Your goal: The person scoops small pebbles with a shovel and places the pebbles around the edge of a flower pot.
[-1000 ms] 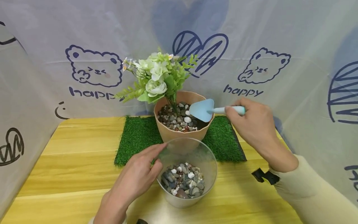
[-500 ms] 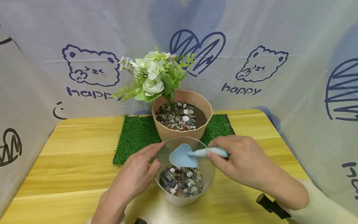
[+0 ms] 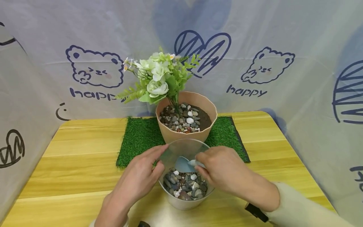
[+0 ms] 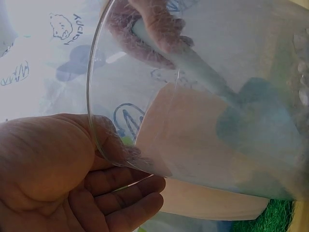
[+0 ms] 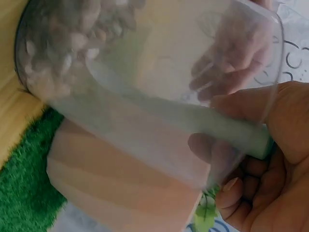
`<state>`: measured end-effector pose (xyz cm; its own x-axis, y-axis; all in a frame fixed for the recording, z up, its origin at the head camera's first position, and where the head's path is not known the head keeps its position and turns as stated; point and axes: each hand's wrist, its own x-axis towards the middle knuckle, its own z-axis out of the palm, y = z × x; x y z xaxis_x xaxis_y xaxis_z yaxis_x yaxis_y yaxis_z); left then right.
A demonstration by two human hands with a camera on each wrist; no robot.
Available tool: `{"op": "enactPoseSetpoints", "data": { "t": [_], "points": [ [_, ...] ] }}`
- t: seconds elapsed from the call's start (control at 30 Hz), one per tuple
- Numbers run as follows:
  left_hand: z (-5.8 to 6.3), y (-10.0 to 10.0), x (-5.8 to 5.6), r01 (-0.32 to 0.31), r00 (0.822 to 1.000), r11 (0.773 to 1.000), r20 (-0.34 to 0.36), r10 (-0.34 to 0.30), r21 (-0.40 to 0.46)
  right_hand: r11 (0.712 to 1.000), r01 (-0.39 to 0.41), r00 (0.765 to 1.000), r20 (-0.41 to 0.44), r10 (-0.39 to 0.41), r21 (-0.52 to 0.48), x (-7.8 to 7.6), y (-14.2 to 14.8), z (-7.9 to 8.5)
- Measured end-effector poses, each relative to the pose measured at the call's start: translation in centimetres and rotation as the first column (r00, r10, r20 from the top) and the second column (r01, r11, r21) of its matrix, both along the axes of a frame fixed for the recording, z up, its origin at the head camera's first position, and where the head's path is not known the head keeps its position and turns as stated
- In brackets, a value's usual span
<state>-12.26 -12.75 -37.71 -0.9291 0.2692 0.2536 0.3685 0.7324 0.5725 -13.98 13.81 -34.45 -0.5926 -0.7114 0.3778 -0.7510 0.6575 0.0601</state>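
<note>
A clear tub [image 3: 189, 201] of mixed pebbles [image 3: 185, 186] stands at the table's front. My left hand [image 3: 143, 171] holds its rim at the left side; in the left wrist view, part of the hand shows through the clear wall. My right hand [image 3: 225, 168] grips the handle of a light blue trowel [image 3: 183, 165], whose blade points down inside the tub just above the pebbles. Through the wall, the right wrist view shows the trowel's handle [image 5: 227, 128] between thumb and fingers. Behind the tub sits a peach flowerpot [image 3: 184, 136] with pebbles over part of its dark soil [image 3: 204, 118].
Artificial white flowers [image 3: 157, 88] with green leaves rise from the pot's left part. Under the pot lies a green turf mat [image 3: 139, 142] on the yellow wooden table [image 3: 79, 157]. Printed cloth [image 3: 181, 19] hangs behind and at both sides.
My right hand has brought the trowel from over the flowerpot toward me and down into the tub. My left hand stays at the tub's rim.
</note>
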Motion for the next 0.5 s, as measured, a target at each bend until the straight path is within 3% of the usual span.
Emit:
{"op": "enactPoseSetpoints", "data": {
  "t": [0.3,0.5],
  "points": [
    [0.07,0.13,0.06,-0.004,1.0,1.0,-0.01,0.004,-0.002,0.998,0.056,0.987,0.15,-0.055,-0.003,0.3,-0.46,-0.16],
    [0.12,0.05,0.04,-0.001,1.0,1.0,-0.011,0.001,-0.008,0.999,0.039,0.971,0.237,-0.035,-0.011,0.59,-0.59,0.26]
  ]
}}
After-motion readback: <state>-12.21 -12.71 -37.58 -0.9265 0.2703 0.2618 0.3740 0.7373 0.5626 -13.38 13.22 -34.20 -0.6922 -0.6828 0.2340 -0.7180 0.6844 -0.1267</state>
